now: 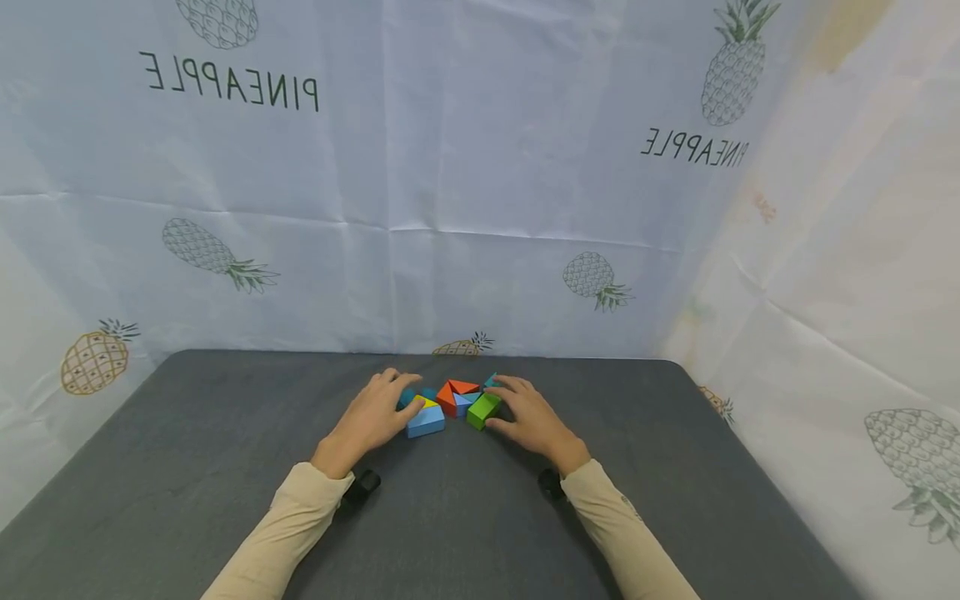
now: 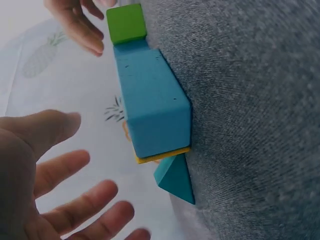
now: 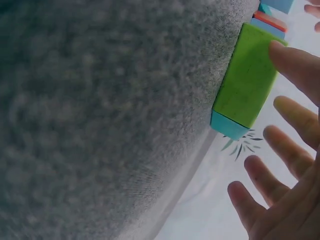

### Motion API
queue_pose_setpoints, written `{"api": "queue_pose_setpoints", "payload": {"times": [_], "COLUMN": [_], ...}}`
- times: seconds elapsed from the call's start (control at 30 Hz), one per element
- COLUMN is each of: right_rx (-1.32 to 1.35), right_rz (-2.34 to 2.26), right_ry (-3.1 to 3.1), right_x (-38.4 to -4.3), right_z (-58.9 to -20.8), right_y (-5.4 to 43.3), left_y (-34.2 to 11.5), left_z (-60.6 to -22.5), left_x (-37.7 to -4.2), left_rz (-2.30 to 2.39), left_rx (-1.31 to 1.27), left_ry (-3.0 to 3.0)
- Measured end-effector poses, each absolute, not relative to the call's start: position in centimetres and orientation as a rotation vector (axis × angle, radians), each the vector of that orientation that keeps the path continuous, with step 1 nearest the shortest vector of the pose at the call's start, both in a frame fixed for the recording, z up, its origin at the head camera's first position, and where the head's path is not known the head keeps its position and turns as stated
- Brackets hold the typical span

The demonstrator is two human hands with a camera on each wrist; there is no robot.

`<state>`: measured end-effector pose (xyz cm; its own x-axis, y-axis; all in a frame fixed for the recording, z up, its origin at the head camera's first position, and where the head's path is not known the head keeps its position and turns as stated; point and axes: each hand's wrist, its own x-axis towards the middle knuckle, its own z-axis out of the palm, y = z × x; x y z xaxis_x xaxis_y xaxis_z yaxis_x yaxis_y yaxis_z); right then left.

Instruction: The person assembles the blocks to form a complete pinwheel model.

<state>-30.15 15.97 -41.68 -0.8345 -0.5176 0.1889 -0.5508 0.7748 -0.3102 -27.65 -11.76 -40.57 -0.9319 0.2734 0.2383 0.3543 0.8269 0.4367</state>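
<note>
Several coloured toy blocks sit in a cluster on the grey table (image 1: 465,500), between the two hands. My left hand (image 1: 372,411) is at the cluster's left side, fingers spread and holding nothing. Nearest to it are a light blue block (image 2: 152,100), a yellow block (image 1: 425,402) largely hidden behind it, and a teal triangular block (image 2: 177,179). On the right, my right hand (image 1: 534,419) curves loosely beside a green block (image 3: 247,75), its thumb tip overlapping the block's edge in the right wrist view. A teal block (image 3: 229,125) shows just beyond the green one.
Orange-red triangular blocks (image 1: 447,398) and a light blue triangular block (image 1: 465,403) are in the middle of the cluster. A white cloth with pineapple prints (image 1: 480,167) hangs behind the table's far edge and along its sides.
</note>
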Motion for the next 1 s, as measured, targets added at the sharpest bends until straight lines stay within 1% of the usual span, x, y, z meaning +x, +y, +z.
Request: {"api": "queue_pose_setpoints", "payload": {"times": [0.3, 0.53, 1.0], "right_rx": [0.898, 0.914, 0.900], "right_rz": [0.624, 0.594, 0.604], "right_ry": [-2.919, -2.944, -2.953], "right_x": [-30.35, -30.57, -30.54], "right_z": [-41.66, -41.72, -41.27], "right_y": [15.77, 15.63, 15.33], "left_y": [-11.64, -11.47, -10.87], "left_z": [-40.46, -40.60, -40.74], "left_x": [-27.70, -27.64, -27.60], "left_rz": [-0.800, -0.811, -0.764], "left_rx": [-0.620, -0.666, -0.602], "left_ry": [-2.910, -2.922, -2.984]}}
